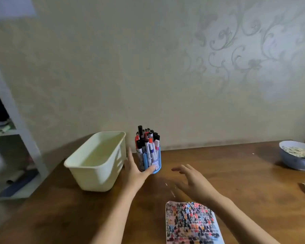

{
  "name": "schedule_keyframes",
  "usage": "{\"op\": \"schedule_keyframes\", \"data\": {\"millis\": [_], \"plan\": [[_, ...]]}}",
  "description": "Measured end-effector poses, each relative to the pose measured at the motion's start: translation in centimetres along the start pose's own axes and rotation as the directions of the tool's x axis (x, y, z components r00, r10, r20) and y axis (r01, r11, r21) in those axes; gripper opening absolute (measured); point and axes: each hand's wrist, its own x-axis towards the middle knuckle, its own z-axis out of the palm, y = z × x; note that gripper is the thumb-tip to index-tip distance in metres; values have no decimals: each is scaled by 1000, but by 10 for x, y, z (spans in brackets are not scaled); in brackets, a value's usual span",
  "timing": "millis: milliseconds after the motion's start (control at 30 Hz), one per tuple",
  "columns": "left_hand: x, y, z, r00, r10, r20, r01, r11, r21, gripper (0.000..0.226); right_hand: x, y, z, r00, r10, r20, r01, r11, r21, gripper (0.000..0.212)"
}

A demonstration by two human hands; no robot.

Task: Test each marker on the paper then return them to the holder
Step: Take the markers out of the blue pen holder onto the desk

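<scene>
Head view: both hands reached toward a full marker holder on the wooden table [236, 173].

The left hand [136, 170] lay with straight fingers against the blue holder [151, 162], thumb touching its lower front; the markers [148, 140] stood upright inside. The right hand [192, 178] hovered spread and empty, just right of the holder. The paper [192, 224], covered in coloured marks, lay near the front edge. A cream bin [95, 166] stood left of the holder, and a bowl [296, 156] far right.
</scene>
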Motion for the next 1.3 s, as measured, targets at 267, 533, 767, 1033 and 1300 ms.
{"op": "schedule_keyframes", "data": {"millis": [267, 533, 767, 1033, 1300], "plan": [[52, -15, 47, 996, -63, -71, 53, 991, -127, 110, 59, 16, 9, 995, 5, -102, 12, 987, 163, 39], [47, -8, 27, 987, 123, -106, -117, 991, 57, 102, 64, 30, 9, 994, -27, -103, 50, 972, 231, 46], [43, -4, 12, 956, 287, 57, -288, 893, 345, 110, 73, 23, -10, 995, 2, -102, 46, 884, 466, 79], [57, -5, 16, 868, 451, 208, -492, 721, 489, 113, 76, 25, 12, 978, 10, -207, 66, 933, 354, 44], [67, -2, 15, 837, 468, 284, -547, 682, 486, 111, 82, 38, 5, 947, 62, -316, 100, 876, 471, 10]]}}
